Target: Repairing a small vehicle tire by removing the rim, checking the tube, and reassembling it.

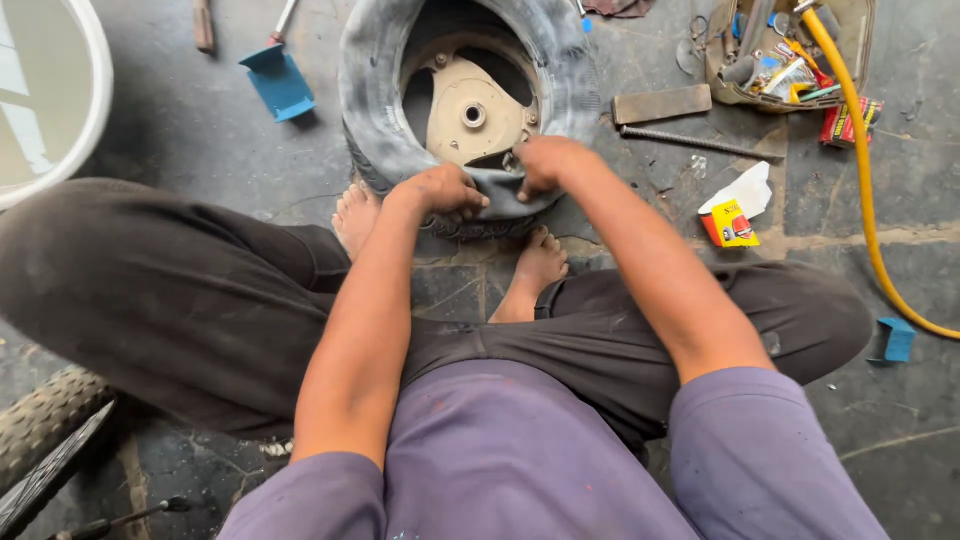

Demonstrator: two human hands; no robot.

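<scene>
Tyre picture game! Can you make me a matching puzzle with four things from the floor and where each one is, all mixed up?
Things:
1. small tyre on its wheel
2. yellow hose
3. blue plastic piece
4. torn yellow-and-red packet

Places:
A. runs down the right side of the floor
B. lies left of the tyre, near the top
C. gripped at its near edge by the left hand and right hand
D. lies on the floor right of the right forearm

Pairs: 1-C, 2-A, 3-B, 4-D
</scene>
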